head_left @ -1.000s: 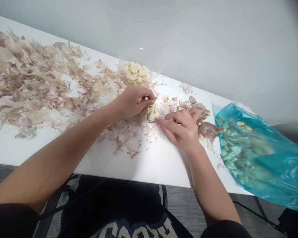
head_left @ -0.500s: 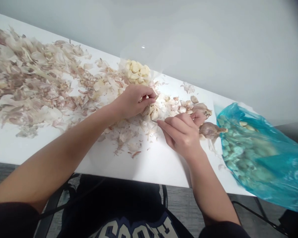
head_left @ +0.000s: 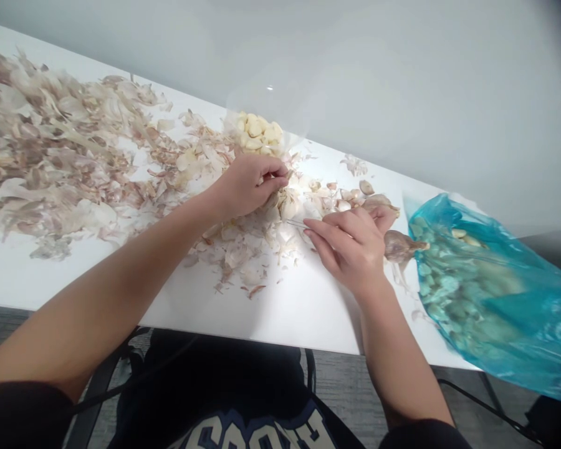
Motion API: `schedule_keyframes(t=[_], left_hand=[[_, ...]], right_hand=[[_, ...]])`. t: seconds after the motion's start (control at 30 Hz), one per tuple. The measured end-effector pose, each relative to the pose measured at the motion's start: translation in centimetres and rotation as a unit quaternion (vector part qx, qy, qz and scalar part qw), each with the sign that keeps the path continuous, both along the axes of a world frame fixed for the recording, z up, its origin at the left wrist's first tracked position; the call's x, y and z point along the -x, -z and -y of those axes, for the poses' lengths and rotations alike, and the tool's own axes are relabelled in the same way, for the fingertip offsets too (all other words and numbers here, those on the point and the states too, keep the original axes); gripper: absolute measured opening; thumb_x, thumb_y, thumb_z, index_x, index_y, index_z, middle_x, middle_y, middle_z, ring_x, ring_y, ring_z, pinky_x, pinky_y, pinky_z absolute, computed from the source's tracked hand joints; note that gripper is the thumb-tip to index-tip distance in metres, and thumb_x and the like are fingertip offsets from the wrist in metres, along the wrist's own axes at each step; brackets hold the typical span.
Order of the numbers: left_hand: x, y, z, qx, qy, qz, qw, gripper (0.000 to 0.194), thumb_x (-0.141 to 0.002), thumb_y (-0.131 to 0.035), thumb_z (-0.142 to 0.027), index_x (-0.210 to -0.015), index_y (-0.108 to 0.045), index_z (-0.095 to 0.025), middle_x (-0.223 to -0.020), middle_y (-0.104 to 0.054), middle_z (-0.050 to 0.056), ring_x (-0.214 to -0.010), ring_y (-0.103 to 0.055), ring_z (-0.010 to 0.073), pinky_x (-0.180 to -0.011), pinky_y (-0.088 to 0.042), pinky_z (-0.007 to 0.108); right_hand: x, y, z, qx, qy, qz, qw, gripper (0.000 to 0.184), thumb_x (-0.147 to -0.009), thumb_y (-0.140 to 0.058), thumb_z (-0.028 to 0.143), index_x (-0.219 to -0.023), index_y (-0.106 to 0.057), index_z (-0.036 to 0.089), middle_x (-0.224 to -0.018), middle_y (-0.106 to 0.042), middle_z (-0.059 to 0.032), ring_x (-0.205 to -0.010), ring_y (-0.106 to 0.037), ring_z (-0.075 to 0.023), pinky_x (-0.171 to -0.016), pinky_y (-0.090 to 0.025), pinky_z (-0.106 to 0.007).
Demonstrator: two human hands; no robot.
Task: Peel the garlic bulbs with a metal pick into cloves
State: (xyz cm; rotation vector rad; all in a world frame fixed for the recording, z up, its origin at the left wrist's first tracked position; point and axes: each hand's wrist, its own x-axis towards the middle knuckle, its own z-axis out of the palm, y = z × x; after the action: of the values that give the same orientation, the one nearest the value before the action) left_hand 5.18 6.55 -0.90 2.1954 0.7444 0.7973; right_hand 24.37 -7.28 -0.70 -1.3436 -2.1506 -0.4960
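Note:
My left hand [head_left: 255,184] is closed, thumb and fingers pinching the top of a partly opened garlic bulb [head_left: 288,206] over the white table. My right hand [head_left: 353,246] is closed on a pair of thin metal tweezers [head_left: 295,222], whose fine tips point left and lie close to the bulb's lower side. Whether the tips touch the bulb, I cannot tell. Just beyond my right hand lie loose unpeeled garlic cloves [head_left: 343,204] and a whole purplish garlic bulb [head_left: 399,245]. Another bulb [head_left: 378,202] sits partly hidden behind my fingers.
Peeled garlic cloves [head_left: 258,132] are heaped in a clear container near the wall. Dry garlic skins [head_left: 75,156] cover the table's left side, with more scraps [head_left: 238,255] below my hands. A blue plastic bag [head_left: 486,293] holding cloves hangs over the right front edge.
My right hand has drawn back a little to the right with the tweezers, showing more of their prongs. My left hand has shifted slightly left, still pinching the bulb.

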Motion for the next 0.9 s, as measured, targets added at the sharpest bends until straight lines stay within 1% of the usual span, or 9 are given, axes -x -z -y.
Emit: schedule_keyframes(t=[0.13, 0.27, 0.43, 0.53, 0.63, 0.8, 0.9], left_hand=[[0.0, 0.1, 0.0, -0.008, -0.002, -0.001, 1.0, 0.016, -0.086, -0.056, -0.02, -0.071, -0.06, -0.016, -0.062, -0.055, -0.002, -0.06, -0.045, 0.0106, -0.066, -0.037, 0.028], [0.0, 0.1, 0.1, -0.013, -0.008, -0.006, 1.0, 0.016, -0.085, -0.056, -0.021, -0.071, -0.061, -0.017, -0.062, -0.056, -0.002, -0.061, -0.045, 0.0109, -0.065, -0.037, 0.028], [0.0, 0.2, 0.2, -0.028, -0.016, -0.008, 0.999, 0.014, -0.085, -0.057, -0.022, -0.072, -0.062, -0.017, -0.067, -0.061, -0.001, -0.063, -0.048, 0.0111, -0.065, -0.038, 0.027], [-0.1, 0.2, 0.3, -0.034, -0.019, -0.018, 0.999, 0.014, -0.084, -0.058, -0.023, -0.073, -0.063, -0.017, -0.069, -0.063, 0.0, -0.063, -0.049, 0.0115, -0.065, -0.038, 0.027], [-0.1, 0.1, 0.4, -0.039, -0.018, -0.026, 0.999, 0.014, -0.084, -0.059, -0.024, -0.073, -0.063, -0.017, -0.069, -0.063, 0.0, -0.064, -0.051, 0.0119, -0.065, -0.038, 0.027], [-0.2, 0.1, 0.5, -0.045, -0.014, -0.034, 0.998, 0.015, -0.085, -0.059, -0.024, -0.072, -0.062, -0.017, -0.066, -0.061, -0.001, -0.064, -0.053, 0.0123, -0.066, -0.038, 0.028], [-0.2, 0.1, 0.5, -0.047, -0.012, -0.031, 0.998, 0.015, -0.085, -0.06, -0.024, -0.072, -0.062, -0.018, -0.066, -0.061, -0.001, -0.063, -0.052, 0.0121, -0.066, -0.038, 0.028]], right_hand=[[0.1, 0.4, -0.3, -0.019, 0.0, -0.007, 1.0, 0.016, -0.088, -0.066, 0.024, -0.104, -0.067, 0.027, -0.081, -0.067, 0.0029, -0.072, -0.053, -0.0109, -0.079, -0.027, -0.035], [0.4, 0.6, -0.4, -0.005, -0.005, -0.004, 1.0, 0.013, -0.089, -0.065, 0.025, -0.101, -0.069, 0.026, -0.08, -0.067, 0.0024, -0.071, -0.054, -0.0107, -0.078, -0.026, -0.035], [0.6, 0.9, -0.5, -0.005, 0.021, -0.04, 0.999, 0.013, -0.089, -0.065, 0.027, -0.1, -0.073, 0.027, -0.08, -0.068, 0.0008, -0.072, -0.058, -0.0111, -0.077, -0.028, -0.035], [0.5, 1.0, -0.7, 0.014, 0.023, -0.087, 0.996, 0.013, -0.089, -0.065, 0.027, -0.098, -0.075, 0.025, -0.08, -0.069, 0.0002, -0.072, -0.061, -0.0107, -0.075, -0.031, -0.034], [0.3, 1.1, -1.0, 0.042, 0.004, -0.129, 0.991, 0.013, -0.089, -0.066, 0.027, -0.097, -0.075, 0.024, -0.081, -0.069, -0.0002, -0.072, -0.062, -0.0105, -0.073, -0.034, -0.032], [0.0, 1.4, -1.3, 0.079, -0.005, -0.165, 0.983, 0.012, -0.087, -0.068, 0.027, -0.096, -0.076, 0.024, -0.082, -0.069, 0.0, -0.072, -0.062, -0.0099, -0.071, -0.037, -0.031], [-0.1, 1.5, -1.3, 0.082, -0.015, -0.177, 0.981, 0.011, -0.086, -0.07, 0.025, -0.095, -0.076, 0.024, -0.082, -0.068, 0.0006, -0.073, -0.062, -0.0093, -0.072, -0.038, -0.03]])
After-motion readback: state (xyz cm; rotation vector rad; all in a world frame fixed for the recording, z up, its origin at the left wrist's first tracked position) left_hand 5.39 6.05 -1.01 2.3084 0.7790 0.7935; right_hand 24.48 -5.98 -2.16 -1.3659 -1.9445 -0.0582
